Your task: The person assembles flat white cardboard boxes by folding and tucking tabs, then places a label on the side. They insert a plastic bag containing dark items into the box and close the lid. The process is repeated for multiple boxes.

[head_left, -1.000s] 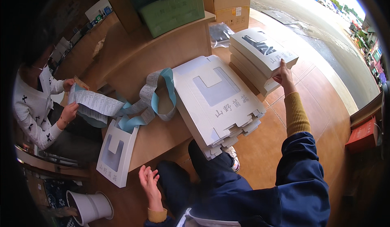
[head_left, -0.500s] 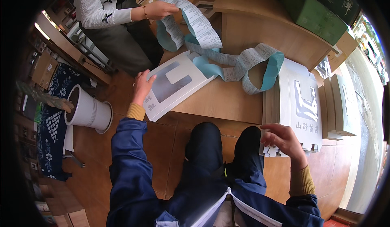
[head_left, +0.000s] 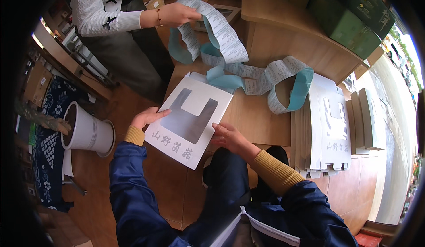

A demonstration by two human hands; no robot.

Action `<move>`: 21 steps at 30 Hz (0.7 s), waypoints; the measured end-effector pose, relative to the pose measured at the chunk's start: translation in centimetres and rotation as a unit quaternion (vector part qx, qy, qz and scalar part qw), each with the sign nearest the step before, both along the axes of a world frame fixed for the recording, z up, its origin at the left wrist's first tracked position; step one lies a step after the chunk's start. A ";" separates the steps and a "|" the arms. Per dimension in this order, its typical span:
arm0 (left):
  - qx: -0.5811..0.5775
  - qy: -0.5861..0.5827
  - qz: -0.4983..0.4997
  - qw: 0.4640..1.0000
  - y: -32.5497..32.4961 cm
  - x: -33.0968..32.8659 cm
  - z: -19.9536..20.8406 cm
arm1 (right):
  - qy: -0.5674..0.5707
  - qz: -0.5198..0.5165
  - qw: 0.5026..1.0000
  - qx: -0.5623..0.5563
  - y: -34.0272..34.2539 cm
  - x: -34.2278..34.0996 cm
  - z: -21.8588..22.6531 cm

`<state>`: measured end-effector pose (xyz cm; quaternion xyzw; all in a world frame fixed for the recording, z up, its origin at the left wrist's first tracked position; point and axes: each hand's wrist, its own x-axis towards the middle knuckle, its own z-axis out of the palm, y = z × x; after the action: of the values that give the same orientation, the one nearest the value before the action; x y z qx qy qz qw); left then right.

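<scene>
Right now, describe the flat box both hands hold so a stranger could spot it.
On the wooden table, at its near-left corner, lies a flattened white carton between the left hand and right hand. Unlike the stack of cartons to the right, it lies alone.

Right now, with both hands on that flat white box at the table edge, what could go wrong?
1. The flat white box overhangs the table edge, held only by the left hand and right hand; it may slip toward the floor.
2. The long paper strip lies close to the box's far corner, and a co-worker's hand holds its other end; lifting the box may snag or tear it.
3. The stack of flat boxes sits at the table's edge and may slide off if bumped.
</scene>
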<state>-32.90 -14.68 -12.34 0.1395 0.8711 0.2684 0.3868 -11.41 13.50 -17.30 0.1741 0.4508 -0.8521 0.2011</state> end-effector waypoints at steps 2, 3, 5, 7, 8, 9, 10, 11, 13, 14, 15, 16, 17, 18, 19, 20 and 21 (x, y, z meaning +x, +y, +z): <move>0.042 -0.100 0.045 0.993 -1.6 3.0 0.0 | -0.041 0.044 0.998 0.027 -0.2 1.6 0.3; 0.103 -0.137 0.052 0.984 -2.5 4.6 0.1 | -0.078 0.072 0.994 0.015 -0.2 2.6 0.6; 0.188 -0.248 0.052 0.949 -4.3 7.7 0.9 | -0.109 0.124 0.986 0.004 -0.3 5.2 1.4; 0.178 -0.265 0.064 0.945 -5.2 11.1 2.1 | -0.092 0.174 0.980 0.009 -0.5 8.3 2.4; 0.191 -0.268 0.053 0.943 -5.4 12.8 2.8 | -0.085 0.190 0.978 0.025 -0.5 9.5 2.9; 0.184 -0.277 0.072 0.940 -5.3 14.6 3.6 | -0.090 0.148 0.985 0.006 -0.6 10.4 3.5; 0.175 -0.279 0.083 0.940 -5.0 16.0 4.4 | -0.111 0.103 0.988 -0.011 -0.5 11.0 4.1; 0.183 -0.278 0.113 0.936 -4.1 17.7 4.8 | -0.099 0.065 0.992 -0.040 0.0 10.8 4.7; 0.266 -0.244 0.171 0.917 -1.5 20.1 4.9 | -0.016 -0.053 0.997 -0.047 1.4 10.1 5.7; 0.345 -0.237 0.185 0.889 -0.2 21.4 4.8 | 0.006 -0.101 0.994 -0.046 2.4 9.8 6.2; 0.339 -0.194 0.201 0.898 0.9 22.5 4.6 | 0.029 -0.101 0.994 -0.008 3.9 10.1 6.6; 0.392 -0.163 0.181 0.887 1.7 23.6 4.5 | 0.085 -0.096 0.992 0.014 5.4 10.7 7.0; 0.369 -0.168 0.191 0.894 2.4 25.0 4.2 | 0.063 -0.098 0.993 0.033 6.1 11.2 7.0; 0.360 -0.190 0.185 0.894 2.6 26.4 3.9 | 0.029 -0.094 0.993 0.071 6.5 12.0 6.9; 0.318 -0.236 0.184 0.899 2.7 27.6 3.7 | -0.006 -0.083 0.992 0.098 6.7 13.5 6.8; 0.351 -0.310 0.167 0.868 2.8 28.7 3.5 | -0.046 -0.070 0.989 0.123 7.0 15.2 6.7; 0.315 -0.305 0.135 0.889 2.9 29.4 3.2 | -0.017 -0.055 0.990 0.128 7.6 16.7 6.5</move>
<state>-3.52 -11.76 -9.09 0.0461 0.5903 0.6076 0.5294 5.27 21.11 -10.76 0.2376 0.5423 -0.7941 0.1372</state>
